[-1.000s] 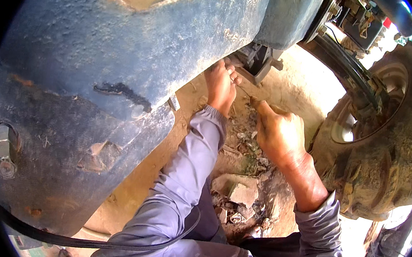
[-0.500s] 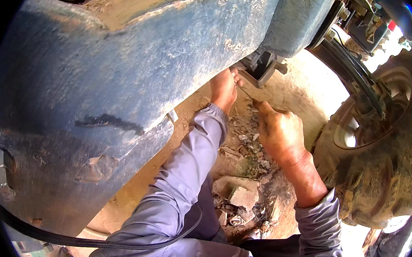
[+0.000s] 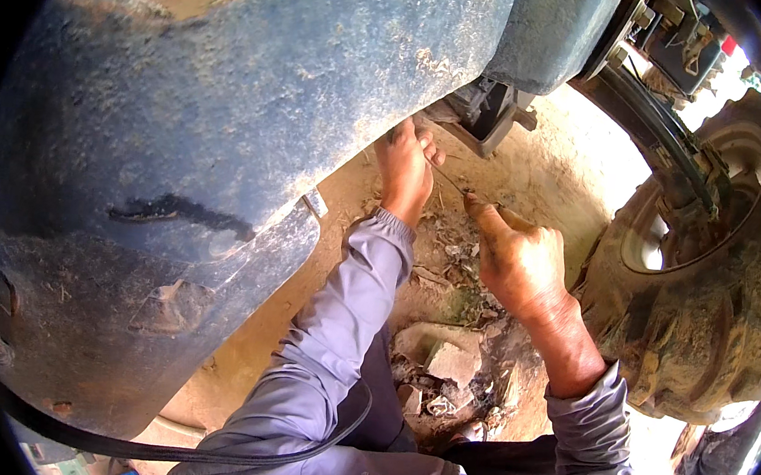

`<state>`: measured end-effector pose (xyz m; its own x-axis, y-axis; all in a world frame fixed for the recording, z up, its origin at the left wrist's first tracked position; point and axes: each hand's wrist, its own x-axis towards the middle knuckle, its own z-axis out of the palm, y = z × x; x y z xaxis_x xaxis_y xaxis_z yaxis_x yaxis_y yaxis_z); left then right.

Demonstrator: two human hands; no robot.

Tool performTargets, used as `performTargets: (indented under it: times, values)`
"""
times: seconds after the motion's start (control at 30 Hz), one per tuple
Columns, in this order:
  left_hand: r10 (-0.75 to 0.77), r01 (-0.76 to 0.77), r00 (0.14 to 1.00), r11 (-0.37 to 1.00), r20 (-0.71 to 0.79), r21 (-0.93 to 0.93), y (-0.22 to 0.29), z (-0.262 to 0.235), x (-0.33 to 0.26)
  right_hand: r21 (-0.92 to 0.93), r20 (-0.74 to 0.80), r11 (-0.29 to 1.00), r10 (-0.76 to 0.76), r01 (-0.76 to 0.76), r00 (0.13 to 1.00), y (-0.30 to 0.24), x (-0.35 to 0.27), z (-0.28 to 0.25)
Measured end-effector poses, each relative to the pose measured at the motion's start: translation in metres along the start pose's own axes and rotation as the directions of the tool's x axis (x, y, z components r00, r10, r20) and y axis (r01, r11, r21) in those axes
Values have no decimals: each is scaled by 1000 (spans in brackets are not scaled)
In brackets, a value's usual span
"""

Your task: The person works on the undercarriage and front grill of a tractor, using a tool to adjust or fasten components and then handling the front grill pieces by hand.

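Blue, mud-caked fender [image 3: 227, 134] fills the upper left of the frame and most of the centre, blocking sight of whatever lies beneath it. Left hand [image 3: 405, 163], upper centre, reaches under its lower edge toward a dark metal bracket [image 3: 487, 111]; fingers curl around the near end of a thin wire [image 3: 449, 180], though the fingertips are partly hidden by the fender edge. Right hand [image 3: 519, 259], centre right, pinches the other end of the wire between thumb and forefinger, the other fingers folded in. Wire runs short and taut between the two hands, above dry dirt ground [image 3: 531, 174]. Muddy lugged tyre [image 3: 700, 311] stands at right, just beside the right wrist. Broken stones [image 3: 442, 356] and litter lie lower centre between the grey sleeves. Black belt [image 3: 199, 452] loops across the lower left.
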<state>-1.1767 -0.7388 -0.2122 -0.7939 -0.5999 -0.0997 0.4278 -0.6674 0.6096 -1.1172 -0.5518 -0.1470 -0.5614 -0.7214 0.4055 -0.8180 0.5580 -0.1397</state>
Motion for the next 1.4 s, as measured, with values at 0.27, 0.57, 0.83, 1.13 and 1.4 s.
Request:
performTargets:
  times: [0.27, 0.57, 0.83, 1.13, 1.4]
  values:
    - [-40, 39, 999, 997, 17, 65, -11, 2, 7, 39, -21, 994, 105, -104, 994, 7, 0, 5]
    - [171, -156, 976, 981, -135, 115, -20, -5, 48, 127, -145, 984, 140, -121, 980, 21, 7, 5]
    - [302, -266, 937, 942, -172, 205, -16, 6, 54, 207, -147, 969, 165, -133, 975, 13, 9, -3]
    - [325, -302, 940, 935, -106, 188, -14, 10, 42, 190, -256, 978, 134, -86, 957, 12, -2, -11]
    - [232, -210, 965, 962, -121, 173, -5, 6, 43, 258, -295, 965, 128, -50, 947, 7, -2, -16]
